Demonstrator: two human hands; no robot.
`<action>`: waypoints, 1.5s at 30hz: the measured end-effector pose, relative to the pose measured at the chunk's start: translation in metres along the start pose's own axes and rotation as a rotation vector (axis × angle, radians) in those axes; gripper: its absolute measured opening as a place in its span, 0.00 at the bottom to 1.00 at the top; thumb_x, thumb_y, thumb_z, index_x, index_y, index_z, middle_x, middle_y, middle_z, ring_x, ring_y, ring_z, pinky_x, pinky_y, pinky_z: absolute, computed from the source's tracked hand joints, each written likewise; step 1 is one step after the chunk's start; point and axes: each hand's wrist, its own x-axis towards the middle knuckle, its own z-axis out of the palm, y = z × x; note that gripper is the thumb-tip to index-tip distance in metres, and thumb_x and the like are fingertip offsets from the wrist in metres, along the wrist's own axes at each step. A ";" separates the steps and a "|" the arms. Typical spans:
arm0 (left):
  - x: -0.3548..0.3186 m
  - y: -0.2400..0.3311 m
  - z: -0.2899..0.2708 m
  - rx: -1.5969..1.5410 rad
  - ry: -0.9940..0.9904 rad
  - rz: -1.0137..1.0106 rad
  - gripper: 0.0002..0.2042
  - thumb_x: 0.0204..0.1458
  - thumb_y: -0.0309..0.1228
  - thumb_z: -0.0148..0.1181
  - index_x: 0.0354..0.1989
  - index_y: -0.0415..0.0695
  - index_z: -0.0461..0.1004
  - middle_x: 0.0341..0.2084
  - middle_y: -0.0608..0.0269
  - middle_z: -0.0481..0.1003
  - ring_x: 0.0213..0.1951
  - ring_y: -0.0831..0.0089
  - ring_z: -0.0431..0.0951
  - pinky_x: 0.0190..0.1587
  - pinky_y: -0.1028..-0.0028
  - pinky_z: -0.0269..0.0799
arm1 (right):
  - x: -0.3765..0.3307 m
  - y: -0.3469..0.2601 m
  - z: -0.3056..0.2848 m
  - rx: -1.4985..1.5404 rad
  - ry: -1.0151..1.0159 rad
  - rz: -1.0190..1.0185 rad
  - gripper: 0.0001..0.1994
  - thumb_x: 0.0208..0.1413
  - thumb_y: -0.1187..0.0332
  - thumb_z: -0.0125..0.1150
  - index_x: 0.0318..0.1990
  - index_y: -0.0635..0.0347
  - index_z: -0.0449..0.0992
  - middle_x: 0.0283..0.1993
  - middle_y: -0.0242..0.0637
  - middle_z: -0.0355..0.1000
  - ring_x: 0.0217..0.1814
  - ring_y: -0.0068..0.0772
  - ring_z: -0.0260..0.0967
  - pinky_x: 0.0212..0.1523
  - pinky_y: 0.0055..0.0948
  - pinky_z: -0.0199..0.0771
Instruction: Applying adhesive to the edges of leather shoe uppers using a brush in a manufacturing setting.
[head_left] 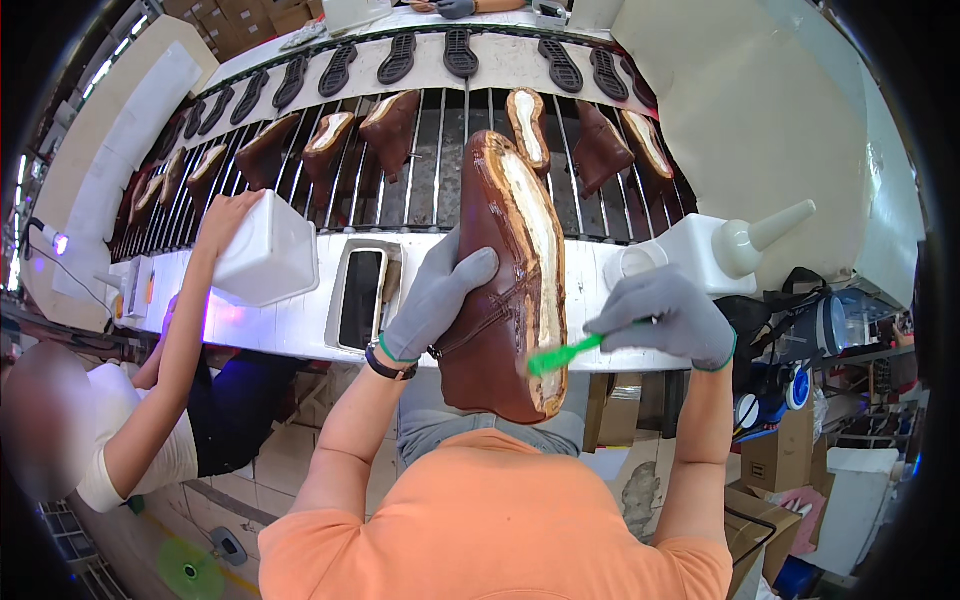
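Note:
My gloved left hand (440, 300) grips a dark brown leather boot (490, 340) by its side, with the thumb lying across the upper. The boot's unsoled bottom is turned to the right, showing a pale strip bordered in tan. In my gloved right hand (660, 315) is a small green-handled brush (563, 355), pinched between closed fingers. Its head lies at the boot's lower end, against the border of the bottom as far as I can see. Bristles there are hard to make out.
Brown boots (392, 130) lie along a roller rack (435, 170), with black soles (397, 58) on a shelf behind. A white bottle with a spout (700, 250) stands right; a rectangular tray (360, 300) sits left. A co-worker's hand (228, 215) touches a white container (268, 255).

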 end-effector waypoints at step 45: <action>0.007 -0.007 -0.006 -0.062 0.015 -0.094 0.25 0.63 0.41 0.49 0.62 0.36 0.63 0.52 0.58 0.73 0.50 0.75 0.75 0.55 0.73 0.71 | 0.001 -0.007 0.000 0.009 0.048 0.153 0.12 0.43 0.77 0.73 0.38 0.64 0.84 0.28 0.36 0.78 0.29 0.25 0.72 0.31 0.25 0.68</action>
